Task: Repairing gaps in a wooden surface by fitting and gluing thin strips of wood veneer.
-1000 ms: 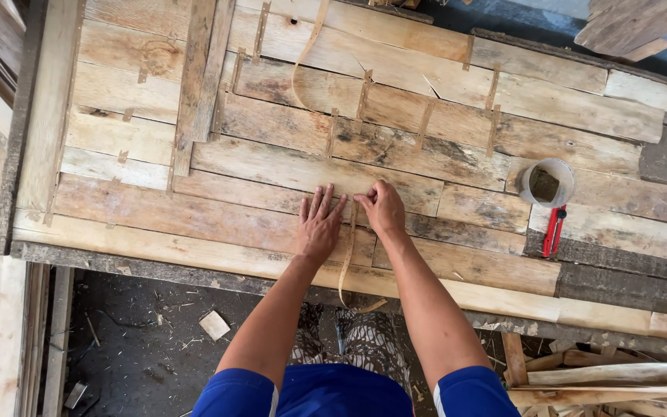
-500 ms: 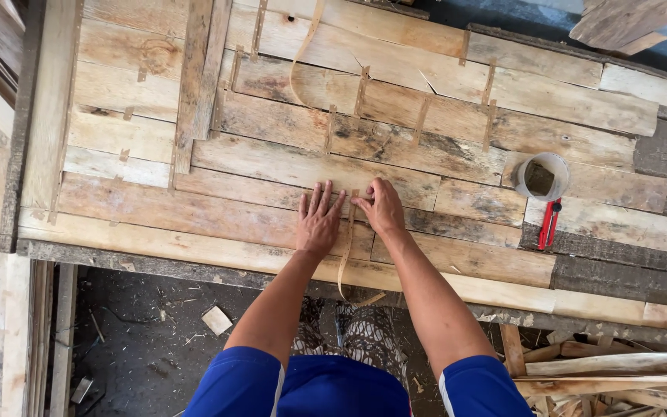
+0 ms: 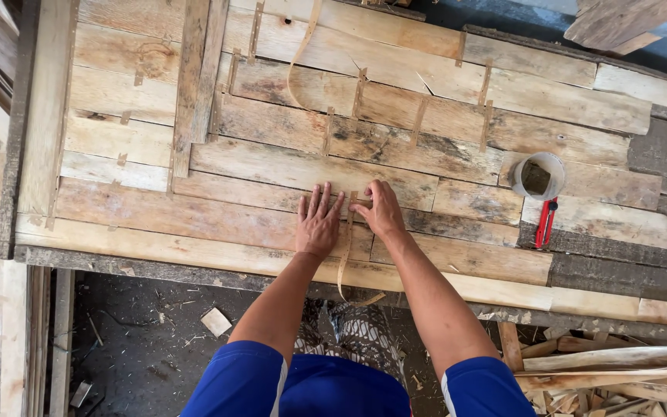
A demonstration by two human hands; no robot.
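Head view, left hand: our left hand [image 3: 319,222] lies flat on the plank bench [image 3: 194,216], palm down, fingers spread apart, clamped on nothing.
Head view, right hand: our right hand [image 3: 380,210] rests just beside the left, fingers bent down onto the wood; they press the top end of the thin wooden strip [image 3: 344,251], and we cannot tell whether they pinch it.
Head view, strip: pale and narrow, it runs between our two hands toward us, crosses the bench's near edge and hangs past it, its lower end curling right.
Head view, second strip: a longer curved strip [image 3: 300,58] lies loose at the far side of the bench.
Head view, cup: a white cup [image 3: 538,176] stands well right of our hands.
Head view, tool: a red-handled tool [image 3: 544,224] lies touching the cup's near side.
Head view, sleeves: blue sleeves [image 3: 260,378] at the bottom edge.
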